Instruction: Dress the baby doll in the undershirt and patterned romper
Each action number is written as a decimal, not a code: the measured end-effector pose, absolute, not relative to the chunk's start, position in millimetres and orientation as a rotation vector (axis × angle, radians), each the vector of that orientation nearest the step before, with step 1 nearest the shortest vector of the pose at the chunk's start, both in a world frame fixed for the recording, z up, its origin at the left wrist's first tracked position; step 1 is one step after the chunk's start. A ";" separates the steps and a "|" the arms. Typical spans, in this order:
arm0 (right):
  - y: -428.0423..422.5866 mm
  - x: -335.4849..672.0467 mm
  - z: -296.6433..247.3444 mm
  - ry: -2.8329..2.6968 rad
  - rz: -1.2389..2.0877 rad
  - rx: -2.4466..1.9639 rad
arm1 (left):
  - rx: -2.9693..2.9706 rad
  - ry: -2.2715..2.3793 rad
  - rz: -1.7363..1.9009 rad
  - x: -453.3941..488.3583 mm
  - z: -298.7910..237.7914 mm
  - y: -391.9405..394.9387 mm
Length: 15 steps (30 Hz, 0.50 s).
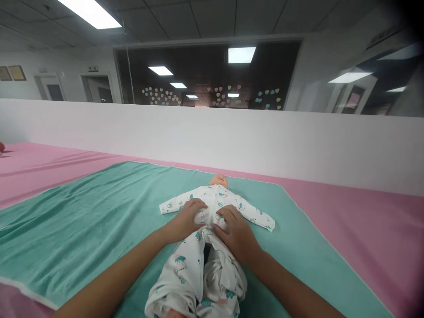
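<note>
A baby doll (218, 180) lies on its back, its head at the far end. It wears a white long-sleeved top (205, 194) with small teal and coloured prints, both sleeves spread outward. Matching white pants (182, 260) cover its legs and are bunched up toward me. My left hand (188, 218) is curled over the left side of the doll's waist, its thumb by the waistband. On the other side, my right hand (236, 229) bends its fingers onto the top, its thumb at the waistband. Both hands grip the clothing at the waist; the exact fold in the fingers is partly hidden.
Under the doll a green cloth (99, 221) is spread over a pink padded surface (357, 225). A low white wall (212, 137) runs along the back. At the far left edge a small skin-coloured object (1, 147) is partly in view. Behind stands a wide window (205, 75).
</note>
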State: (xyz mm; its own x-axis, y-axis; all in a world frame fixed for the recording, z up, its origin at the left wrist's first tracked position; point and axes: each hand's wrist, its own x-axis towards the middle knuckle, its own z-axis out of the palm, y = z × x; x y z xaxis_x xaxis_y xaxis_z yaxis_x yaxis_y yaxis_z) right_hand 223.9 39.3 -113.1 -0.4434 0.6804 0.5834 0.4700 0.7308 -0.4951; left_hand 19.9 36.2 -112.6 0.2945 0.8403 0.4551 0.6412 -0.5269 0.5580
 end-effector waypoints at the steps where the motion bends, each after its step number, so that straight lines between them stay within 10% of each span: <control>1: 43.1 222.8 -113.8 -2.161 0.248 -0.907 | 2.376 1.354 1.029 24.7 -113.3 41.3; 15: 55.7 186.2 -111.4 -2.401 -0.239 -1.515 | 2.222 1.814 1.289 21.1 -132.3 44.6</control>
